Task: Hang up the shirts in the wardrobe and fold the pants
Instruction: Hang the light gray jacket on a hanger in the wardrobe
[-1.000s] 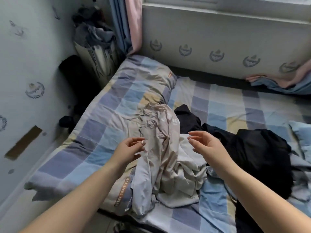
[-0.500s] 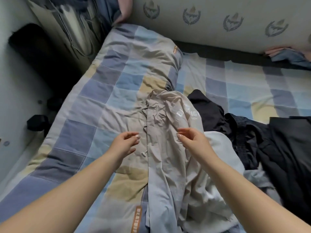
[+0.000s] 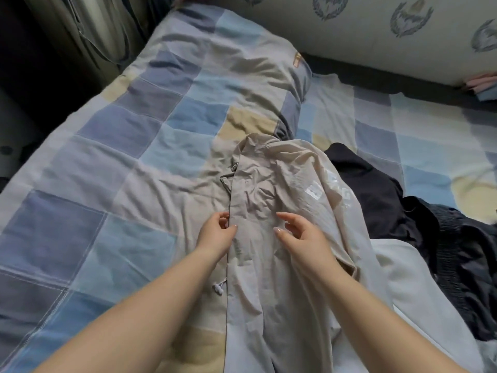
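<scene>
1 beige garment (image 3: pixel 271 200) is lying at the centre of the frame on 1 checked quilt (image 3: pixel 113 157), with 1 white garment (image 3: pixel 419 289) at the lower right and 1 pile of dark clothes (image 3: pixel 382 192) at the right, partly cut off by the frame edge. 2 bare hands are reaching in from the bottom. The left hand (image 3: pixel 215 234) is pinching the beige garment's left edge between thumb and curled fingers. The right hand (image 3: pixel 301 238) is hovering over the fabric, fingers loosely spread and gripping nothing. White lettering on the beige garment is blurring beyond reading.
</scene>
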The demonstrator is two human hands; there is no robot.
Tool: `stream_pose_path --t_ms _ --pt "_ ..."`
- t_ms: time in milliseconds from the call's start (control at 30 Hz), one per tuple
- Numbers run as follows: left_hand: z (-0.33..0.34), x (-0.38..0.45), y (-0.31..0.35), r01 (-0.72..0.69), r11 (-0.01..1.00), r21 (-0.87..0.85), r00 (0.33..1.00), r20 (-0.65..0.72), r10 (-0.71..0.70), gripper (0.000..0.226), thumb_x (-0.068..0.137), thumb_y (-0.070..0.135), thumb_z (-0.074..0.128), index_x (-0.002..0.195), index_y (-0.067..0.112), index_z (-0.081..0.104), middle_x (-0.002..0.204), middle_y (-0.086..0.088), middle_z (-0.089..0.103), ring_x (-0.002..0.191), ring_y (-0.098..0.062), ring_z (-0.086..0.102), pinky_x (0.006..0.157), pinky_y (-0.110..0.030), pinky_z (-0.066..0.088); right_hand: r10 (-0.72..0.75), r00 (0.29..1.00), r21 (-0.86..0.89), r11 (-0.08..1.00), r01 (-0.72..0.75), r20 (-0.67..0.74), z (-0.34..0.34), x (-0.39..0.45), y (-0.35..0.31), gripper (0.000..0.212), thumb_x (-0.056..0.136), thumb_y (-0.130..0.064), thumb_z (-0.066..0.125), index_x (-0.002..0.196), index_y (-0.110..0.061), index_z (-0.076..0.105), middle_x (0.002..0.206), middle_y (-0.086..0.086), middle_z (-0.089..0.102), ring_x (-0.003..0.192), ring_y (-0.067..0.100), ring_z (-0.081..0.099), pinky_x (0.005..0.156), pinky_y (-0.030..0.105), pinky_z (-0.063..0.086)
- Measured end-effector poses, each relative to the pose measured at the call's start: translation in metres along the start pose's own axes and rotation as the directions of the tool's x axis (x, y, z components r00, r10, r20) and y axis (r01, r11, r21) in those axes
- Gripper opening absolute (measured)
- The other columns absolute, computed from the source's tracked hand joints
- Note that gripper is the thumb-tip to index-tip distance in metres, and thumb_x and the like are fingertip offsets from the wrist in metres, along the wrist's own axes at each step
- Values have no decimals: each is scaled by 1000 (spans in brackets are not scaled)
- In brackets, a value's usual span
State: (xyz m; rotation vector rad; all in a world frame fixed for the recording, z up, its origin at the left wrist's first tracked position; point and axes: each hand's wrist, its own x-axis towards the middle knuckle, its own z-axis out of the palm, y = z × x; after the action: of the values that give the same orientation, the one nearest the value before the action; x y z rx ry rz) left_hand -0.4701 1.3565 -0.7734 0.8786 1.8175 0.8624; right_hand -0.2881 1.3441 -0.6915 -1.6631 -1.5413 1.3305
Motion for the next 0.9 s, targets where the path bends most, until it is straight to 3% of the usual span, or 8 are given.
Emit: stream_pose_path --t_ms 200,300,433,533,667,767,833,900 --pt "14 12 10 -58 977 203 998 11 57 30 83 19 66 112 16 63 97 -7 70 95 -27 65 84 -35 50 5 1000 -26 1000 -5 -6 4 18 4 31 88 -22 65 118 -28 59 123 -5 59 115 9 54 87 14 42" --pt "15 -3 34 -115 992 -60 977 173 124 19 84 7 62 101 12 67 98 -12 72 96 -27 67 88 -40 52 66 998 81 995 -65 -21 4 30 -8 32 90 -17 63 121 -22 58 122 0 61 112 14 58 95 26 47" --pt "14 -42 75 -83 909 -408 872 411 264 47 84 -7 48 114 26 60 109 11 70 102 -3 64 86 -18 50 164 986 185 970 -155 -36 -5 38 -39 42 92 -25 60 132 -17 50 123 0 59 109 14 58 96 33 47" --pt "7 -74 105 -87 944 -319 791 554 261 48 75 8 48 113 36 59 109 13 68 109 -9 62 95 -28 48 149 988 102 984 -144 -42 -23 39 -69 49 86 -37 65 129 -20 50 114 -4 62 105 16 61 85 31 51" --pt "-2 -107 141 -59 971 -230 761 620 193 40 71 17 47 109 17 62 106 -10 67 103 -24 62 93 -40 46 172 984 -164 971 -175 -36 -45 32 -108 76 80 -36 70 144 -21 31 125 -3 53 109 16 54 74 23 43" --pt "-14 -141 160 -104 969 -223 655 718 235 46 74 12 43 115 20 62 101 -1 65 94 -15 58 85 -34 46 110 993 -375 920 -114 -33 -67 16 -137 50 83 -20 62 131 -12 50 111 -5 57 91 14 53 60 23 38" --pt "-24 -162 172 -99 963 -252 606 752 259 48 78 7 45 118 27 63 107 -1 68 99 -12 60 88 -29 47 46 998 -413 908 -62 -49 -84 -1 -158 28 86 -14 54 108 -3 66 104 8 69 89 22 61 69 28 46" --pt "-35 -179 182 -76 954 -291 695 671 260 35 87 11 55 114 30 65 98 3 70 90 -8 63 83 -22 49 -38 995 -393 919 -1 -92 -99 -24 -179 25 92 -17 51 101 -3 71 101 8 71 94 22 63 80 29 49"
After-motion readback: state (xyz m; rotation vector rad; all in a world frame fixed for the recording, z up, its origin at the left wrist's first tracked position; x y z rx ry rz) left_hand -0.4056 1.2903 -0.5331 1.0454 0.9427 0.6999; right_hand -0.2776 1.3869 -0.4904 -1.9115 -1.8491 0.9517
